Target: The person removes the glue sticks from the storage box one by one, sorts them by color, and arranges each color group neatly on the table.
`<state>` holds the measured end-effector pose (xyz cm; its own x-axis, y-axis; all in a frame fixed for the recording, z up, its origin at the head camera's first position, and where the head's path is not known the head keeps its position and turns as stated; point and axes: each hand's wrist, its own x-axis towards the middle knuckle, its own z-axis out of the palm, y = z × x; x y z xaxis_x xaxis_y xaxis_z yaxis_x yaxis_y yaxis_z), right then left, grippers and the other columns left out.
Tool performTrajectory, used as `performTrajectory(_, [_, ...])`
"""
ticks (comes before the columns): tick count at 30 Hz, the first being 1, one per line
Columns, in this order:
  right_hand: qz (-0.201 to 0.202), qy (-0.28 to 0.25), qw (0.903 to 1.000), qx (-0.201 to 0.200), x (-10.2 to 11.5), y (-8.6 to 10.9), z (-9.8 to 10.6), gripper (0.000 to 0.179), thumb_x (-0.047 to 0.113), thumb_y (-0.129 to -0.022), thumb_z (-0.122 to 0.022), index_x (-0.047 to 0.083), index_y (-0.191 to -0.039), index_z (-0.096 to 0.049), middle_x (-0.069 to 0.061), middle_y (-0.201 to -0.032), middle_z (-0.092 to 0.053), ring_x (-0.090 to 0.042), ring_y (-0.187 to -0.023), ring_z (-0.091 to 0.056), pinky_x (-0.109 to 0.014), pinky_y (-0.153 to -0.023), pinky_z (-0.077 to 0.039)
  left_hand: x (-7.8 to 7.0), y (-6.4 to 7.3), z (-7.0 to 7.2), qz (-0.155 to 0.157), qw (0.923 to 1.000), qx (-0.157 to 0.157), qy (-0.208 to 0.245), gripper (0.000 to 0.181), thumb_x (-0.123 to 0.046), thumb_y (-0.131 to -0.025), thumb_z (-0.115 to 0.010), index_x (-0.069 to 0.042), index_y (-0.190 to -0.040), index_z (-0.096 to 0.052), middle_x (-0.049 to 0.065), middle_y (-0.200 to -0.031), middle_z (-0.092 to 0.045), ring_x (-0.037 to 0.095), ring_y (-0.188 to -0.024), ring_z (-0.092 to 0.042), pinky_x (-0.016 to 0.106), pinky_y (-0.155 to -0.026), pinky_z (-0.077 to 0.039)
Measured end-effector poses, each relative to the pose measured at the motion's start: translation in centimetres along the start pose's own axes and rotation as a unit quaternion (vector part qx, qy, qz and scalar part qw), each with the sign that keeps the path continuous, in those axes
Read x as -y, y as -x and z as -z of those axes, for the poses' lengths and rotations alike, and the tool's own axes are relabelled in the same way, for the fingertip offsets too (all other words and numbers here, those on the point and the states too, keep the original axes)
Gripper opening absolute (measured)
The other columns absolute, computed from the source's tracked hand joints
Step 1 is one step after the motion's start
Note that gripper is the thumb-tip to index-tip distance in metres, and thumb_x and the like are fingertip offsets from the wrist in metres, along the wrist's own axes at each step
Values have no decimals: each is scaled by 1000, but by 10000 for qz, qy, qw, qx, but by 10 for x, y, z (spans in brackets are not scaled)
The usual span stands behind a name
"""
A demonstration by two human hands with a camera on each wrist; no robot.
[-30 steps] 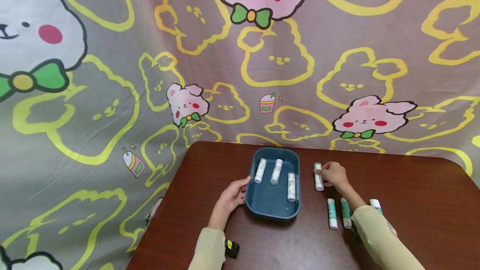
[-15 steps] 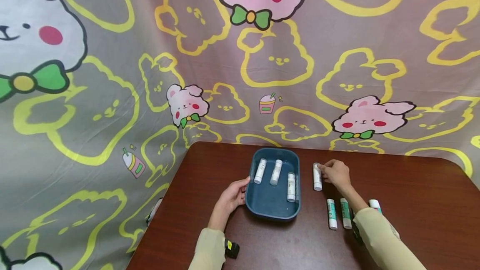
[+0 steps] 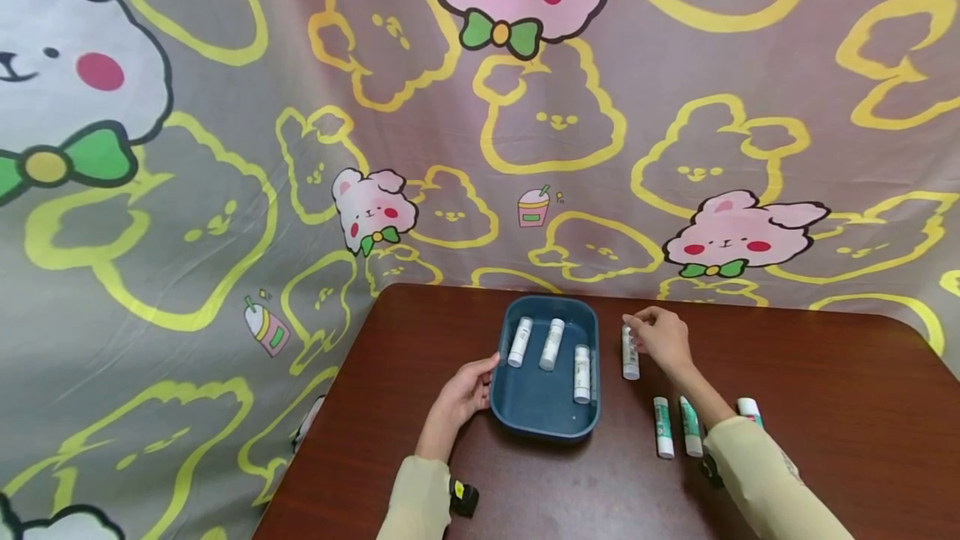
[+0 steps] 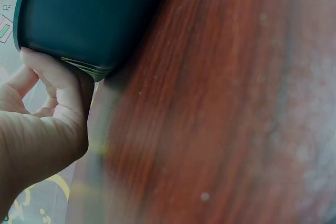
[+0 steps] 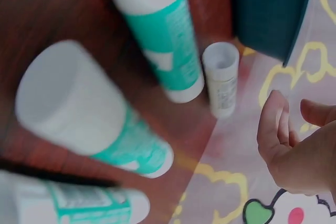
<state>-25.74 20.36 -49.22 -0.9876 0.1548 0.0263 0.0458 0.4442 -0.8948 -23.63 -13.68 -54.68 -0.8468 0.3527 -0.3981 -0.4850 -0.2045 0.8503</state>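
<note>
My left hand (image 3: 465, 394) grips the left side of a dark blue tray (image 3: 543, 423), as the left wrist view also shows at a wall of the tray (image 4: 100, 14). Three white glue sticks (image 3: 520, 342) lie inside it. To the right of the tray is another white glue stick (image 3: 631, 361) on the table. My right hand (image 3: 663, 340) hovers by the far end of that stick, fingers bent and thumb apart. In the right wrist view, a gap separates this hand (image 5: 302, 142) from the white glue stick (image 5: 223, 87).
Nearer to me on the brown table (image 3: 420, 332) lie two green-labelled glue sticks, a left one (image 3: 663, 427) and a right one (image 3: 691, 426). Another stick (image 3: 748, 409) is partly covered by the right sleeve. A patterned cloth (image 3: 465, 140) hangs behind the table.
The right hand has let go of the white glue stick and shifted up and slightly left. That stick lies a little further left than before. The left hand and tray look unmoved.
</note>
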Motion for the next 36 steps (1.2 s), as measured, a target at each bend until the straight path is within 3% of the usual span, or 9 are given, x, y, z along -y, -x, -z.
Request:
performTrajectory(3, [34, -161, 9998, 56, 7, 0, -5, 32, 18, -103, -66, -13, -109, -66, -18, -80, -71, -20, -65, -71, -36, -63, -62, 0, -1, 0, 6, 10000, -3, 1, 27, -27, -110, -48, -14, -92, -63, -5, -81, -68, 8, -69, -65, 23, -64, -53])
performTrajectory(10, [114, -472, 9984, 294, 21, 2, -16, 32, 17, -103, -66, -13, -112, -65, -16, -80, -72, -30, -70, -75, -40, -66, -62, 0, 0, -1, 39, 10000, -49, 18, 26, -28, -110, -49, -15, -92, -64, -5, -82, -68, 8, -70, -65, 22, -63, -53])
performTrajectory(15, [188, -534, 9977, 382, 30, 3, -25, 30, 16, -103, -66, -13, -111, -65, -16, -81, -72, -22, -66, -73, -38, -66, -62, 0, 0, -1, 21, 10000, -56, 7, 26, -28, -110, -49, -16, -92, -63, -5, -82, -68, 8, -70, -65, 22, -63, -52])
performTrajectory(19, [206, -692, 9960, 522, 37, 5, -34, 28, 14, -103, -65, -13, -111, -64, -22, -83, -72, -22, -65, -74, -34, -63, -62, 0, -1, -1, 6, 10000, -70, -11, 25, -28, -110, -50, -16, -92, -63, -5, -82, -68, 9, -70, -64, 22, -63, -53])
performTrajectory(23, [159, -853, 9938, 696, 41, 7, -41, 28, 12, -104, -63, -14, -113, -62, -30, -88, -71, -25, -66, -75, -38, -64, -62, 0, -1, 0, 20, 9999, -103, 8, 24, -27, -109, -51, -15, -93, -64, -4, -83, -68, 9, -71, -65, 22, -63, -53])
performTrajectory(30, [56, -890, 9926, 827, 44, 10, -56, 26, 11, -104, -63, -14, -111, -62, -31, -88, -70, -30, -67, -75, -44, -68, -62, 0, -1, 0, 19, 9999, -134, 44, 22, -28, -108, -54, -15, -94, -64, -3, -83, -67, 9, -71, -65, 21, -63, -53])
performTrajectory(36, [-28, -855, 9917, 959, 43, 12, -72, 23, 9, -103, -63, -14, -108, -62, -35, -93, -69, -26, -65, -74, -43, -66, -62, 1, 0, 0, -11, 9999, -87, 63, 22, -27, -109, -53, -15, -94, -64, -3, -82, -67, 8, -70, -65, 21, -63, -53])
